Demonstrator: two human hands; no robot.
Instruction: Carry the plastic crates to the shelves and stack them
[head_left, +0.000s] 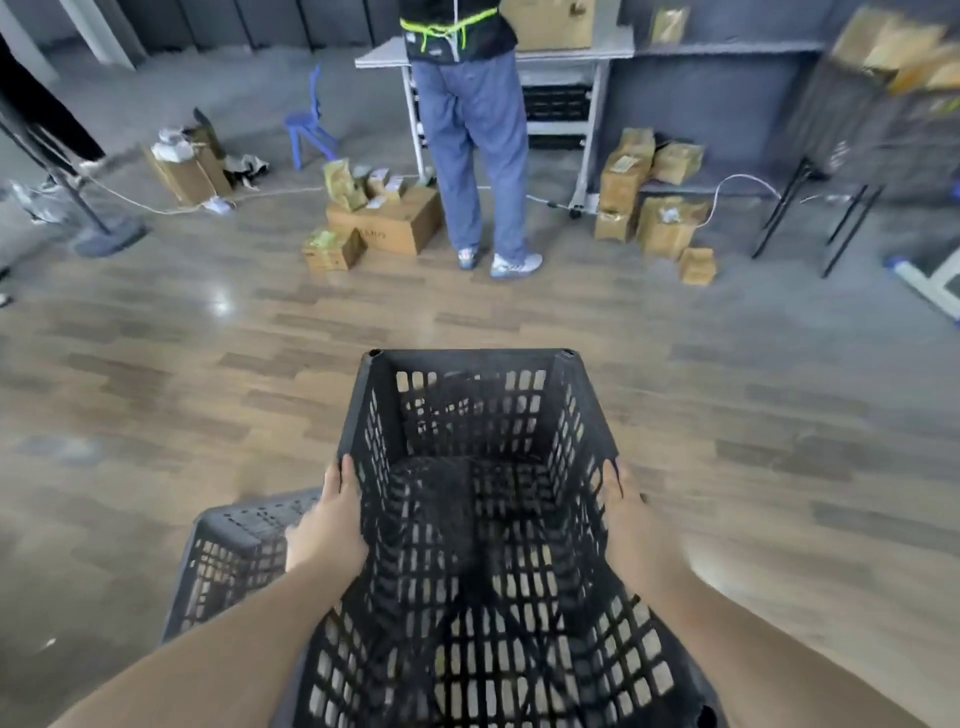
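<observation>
Wood-pattern plank floor (156, 374), glossy, with a light reflection left of centre. A grey metal table (566, 49) stands at the far dark wall. Cardboard boxes (387, 221) lie on the floor beside its legs; a blue chair (310, 124) stands to its left.

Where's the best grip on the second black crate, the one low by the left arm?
Judging from the pose: the second crate seems to lie tipped, a slotted wall facing up. Best grip is probably its long rim edges, one hand each side from above, as the left hand and right hand hold the carried crate.
</observation>
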